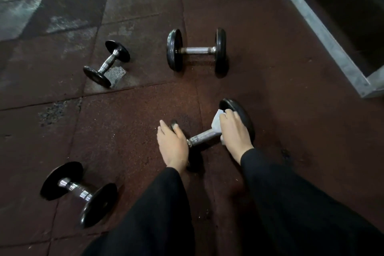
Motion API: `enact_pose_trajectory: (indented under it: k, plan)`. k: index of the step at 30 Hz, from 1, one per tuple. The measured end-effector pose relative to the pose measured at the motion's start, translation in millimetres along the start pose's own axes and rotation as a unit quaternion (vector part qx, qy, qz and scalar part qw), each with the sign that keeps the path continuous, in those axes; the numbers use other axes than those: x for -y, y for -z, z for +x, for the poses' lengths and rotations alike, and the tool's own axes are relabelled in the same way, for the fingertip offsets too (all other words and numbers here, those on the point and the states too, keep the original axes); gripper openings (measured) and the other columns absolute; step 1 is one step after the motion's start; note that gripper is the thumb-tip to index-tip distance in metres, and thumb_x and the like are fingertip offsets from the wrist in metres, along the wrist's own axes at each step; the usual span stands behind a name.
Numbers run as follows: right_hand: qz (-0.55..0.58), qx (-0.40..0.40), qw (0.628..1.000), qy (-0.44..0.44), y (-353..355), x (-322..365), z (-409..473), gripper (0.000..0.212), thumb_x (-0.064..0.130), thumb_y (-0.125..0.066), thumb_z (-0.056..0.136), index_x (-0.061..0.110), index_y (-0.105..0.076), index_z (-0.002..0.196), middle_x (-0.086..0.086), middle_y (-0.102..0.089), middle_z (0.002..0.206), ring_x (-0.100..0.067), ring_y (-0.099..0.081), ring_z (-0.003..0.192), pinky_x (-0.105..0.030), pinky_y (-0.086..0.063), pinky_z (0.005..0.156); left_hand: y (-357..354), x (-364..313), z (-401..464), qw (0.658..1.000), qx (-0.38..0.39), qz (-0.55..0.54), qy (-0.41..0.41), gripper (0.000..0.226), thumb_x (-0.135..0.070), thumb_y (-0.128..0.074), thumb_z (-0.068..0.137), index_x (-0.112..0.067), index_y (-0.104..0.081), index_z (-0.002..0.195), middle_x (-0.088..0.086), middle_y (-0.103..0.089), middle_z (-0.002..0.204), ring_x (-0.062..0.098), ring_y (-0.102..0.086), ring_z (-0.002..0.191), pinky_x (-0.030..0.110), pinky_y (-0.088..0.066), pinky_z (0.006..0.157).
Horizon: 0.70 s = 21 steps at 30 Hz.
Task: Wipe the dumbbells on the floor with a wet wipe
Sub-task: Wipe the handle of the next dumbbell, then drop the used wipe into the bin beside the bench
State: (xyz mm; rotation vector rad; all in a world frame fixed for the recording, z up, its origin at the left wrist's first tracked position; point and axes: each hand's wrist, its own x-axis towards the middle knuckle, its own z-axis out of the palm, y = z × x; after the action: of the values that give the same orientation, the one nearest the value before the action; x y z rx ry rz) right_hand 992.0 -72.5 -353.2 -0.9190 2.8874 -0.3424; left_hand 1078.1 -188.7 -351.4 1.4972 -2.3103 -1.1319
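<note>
Held dumbbell (204, 136) lies mid-floor, toward the near edge. Right hand (234, 131) presses a white wet wipe (217, 120) against the handle by the far plate, fingers curled round it. Left hand (172, 145) grips the near plate. Three other dumbbells: near-left (80, 193), far-left (107, 63), far-centre (197, 50), bare rubber floor (124, 127) between. Grey concrete ledge (324, 33) far right. No readable writing.

gym: rubber floor tiles (128, 131), dumbbells (196, 50)
</note>
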Motion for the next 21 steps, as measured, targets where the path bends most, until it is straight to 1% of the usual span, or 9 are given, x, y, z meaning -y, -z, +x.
enact_pose_trajectory:
  k: [3,5,7,9,11,12,15,18,21]
  plan:
    - [0.036,0.022,0.999,-0.027,24,-12,-21,0.035,-0.001,-0.042,0.093,-0.001,-0.043,0.128,-0.012,-0.037,0.137,-0.025,-0.039,0.124,-0.031,-0.039,0.095,24,-14,-16,0.971,0.059,0.169,-0.158,0.053,-0.029,-0.039,0.098,-0.007,-0.028,0.144,0.011,-0.032,0.150,0.024,-0.025,0.141,0.036,-0.016,0.115]
    - [0.074,0.078,0.993,-0.051,49,-15,-46,0.032,-0.002,-0.038,0.095,-0.004,-0.044,0.126,-0.018,-0.036,0.137,-0.029,-0.036,0.124,-0.033,-0.033,0.098,44,-33,-40,0.961,0.109,0.185,-0.177,0.047,-0.029,-0.037,0.099,-0.009,-0.037,0.141,0.006,-0.035,0.149,0.018,-0.026,0.141,0.030,-0.015,0.115]
    - [0.107,0.068,0.988,-0.087,81,-23,-76,0.026,-0.003,-0.048,0.090,-0.004,-0.053,0.116,-0.019,-0.049,0.122,-0.029,-0.043,0.113,-0.030,-0.034,0.092,68,-59,-70,0.961,0.150,0.163,-0.163,0.043,-0.028,-0.036,0.099,-0.010,-0.043,0.137,0.003,-0.041,0.146,0.015,-0.032,0.138,0.026,-0.021,0.112]
    - [0.115,0.046,0.985,-0.120,114,-38,-105,0.036,-0.001,-0.081,0.060,0.006,-0.063,0.090,-0.007,-0.060,0.095,-0.016,-0.051,0.090,-0.021,-0.041,0.077,92,-89,-102,0.957,0.181,0.156,-0.166,0.041,-0.027,-0.036,0.099,-0.011,-0.047,0.135,0.002,-0.046,0.143,0.015,-0.037,0.136,0.024,-0.024,0.111]
    - [0.124,0.076,0.976,-0.164,156,-49,-134,0.055,-0.002,-0.089,0.028,0.011,-0.064,0.075,0.002,-0.059,0.080,-0.009,-0.055,0.073,-0.016,-0.044,0.060,116,-122,-131,0.951,0.212,0.152,-0.167,0.040,-0.027,-0.037,0.099,-0.011,-0.050,0.133,0.002,-0.048,0.141,0.015,-0.039,0.134,0.024,-0.026,0.110]
    - [0.121,0.098,0.968,-0.195,184,-55,-144,0.053,-0.003,-0.088,0.031,0.011,-0.065,0.077,0.003,-0.060,0.079,-0.009,-0.057,0.071,-0.014,-0.043,0.055,129,-145,-144,0.948,0.225,0.148,-0.169,0.040,-0.027,-0.038,0.098,-0.011,-0.050,0.133,0.002,-0.049,0.141,0.015,-0.040,0.134,0.024,-0.027,0.110]
    - [0.101,0.130,0.937,-0.307,264,-73,-164,0.026,0.004,-0.072,0.066,0.018,-0.061,0.085,0.006,-0.061,0.088,-0.008,-0.055,0.079,-0.014,-0.036,0.059,166,-209,-173,0.939,0.244,0.147,-0.194,0.038,-0.026,-0.037,0.099,-0.015,-0.050,0.133,-0.002,-0.049,0.140,0.013,-0.040,0.133,0.023,-0.027,0.108]
    - [0.086,0.084,0.911,-0.393,324,-95,-181,0.030,0.011,-0.066,0.071,0.032,-0.048,0.083,0.012,-0.058,0.086,-0.002,-0.053,0.075,-0.013,-0.038,0.058,194,-271,-191,0.921,0.262,0.170,-0.232,0.040,-0.027,-0.034,0.100,-0.018,-0.043,0.138,-0.004,-0.040,0.147,0.011,-0.029,0.139,0.023,-0.020,0.112]
    - [0.072,0.045,0.889,-0.449,395,-107,-199,0.026,0.014,-0.070,0.075,0.022,-0.058,0.096,0.006,-0.062,0.094,-0.008,-0.061,0.087,-0.017,-0.047,0.071,205,-330,-201,0.897,0.278,0.193,-0.284,0.042,-0.027,-0.032,0.100,-0.017,-0.039,0.140,-0.003,-0.035,0.150,0.010,-0.023,0.142,0.021,-0.016,0.113]
